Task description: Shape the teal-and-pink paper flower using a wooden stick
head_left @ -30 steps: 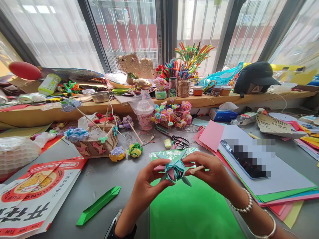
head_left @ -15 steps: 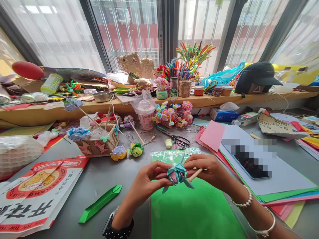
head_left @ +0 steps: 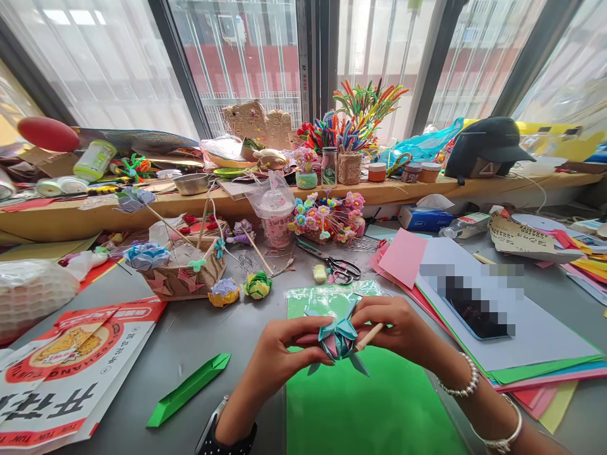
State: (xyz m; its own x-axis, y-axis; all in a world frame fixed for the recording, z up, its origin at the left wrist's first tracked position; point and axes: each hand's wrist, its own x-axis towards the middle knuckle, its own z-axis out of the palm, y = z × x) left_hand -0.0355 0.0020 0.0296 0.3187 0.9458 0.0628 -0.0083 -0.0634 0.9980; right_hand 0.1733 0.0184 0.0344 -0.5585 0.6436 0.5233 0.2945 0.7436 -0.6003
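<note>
Paper flower (head_left: 337,339) is above the green mat (head_left: 365,411), its left side pinched by the left hand (head_left: 294,344); opposite, the right hand (head_left: 396,319) grips a pale stick (head_left: 370,337), long axis slanting rightward from the flower.

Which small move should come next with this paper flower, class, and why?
Probably folding an outer flap in towards the flower: it still juts out, the left hand grips the flower, and the right hand, holding a stick, is close beside it.
</note>
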